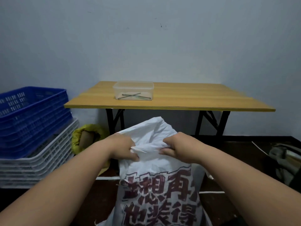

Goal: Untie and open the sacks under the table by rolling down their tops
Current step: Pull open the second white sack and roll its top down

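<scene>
A white woven sack [156,173] with large dark red printed characters stands upright on the floor in front of the table. Its top is bunched and crumpled. My left hand [123,147] grips the bunched neck of the white sack from the left, fingers curled into the fabric. My right hand [175,148] pinches the same neck from the right. Behind, to the left and partly under the table, a yellow sack [78,141] stands with its top rolled down, and a brown cardboard tube shows in its mouth.
A wooden folding table [195,101] on black legs stands against the wall, with a clear plastic box [133,90] holding thin rods on it. Blue crates [31,119] stacked on white crates [40,163] stand at left. A grey object [286,159] lies at right on the dark floor.
</scene>
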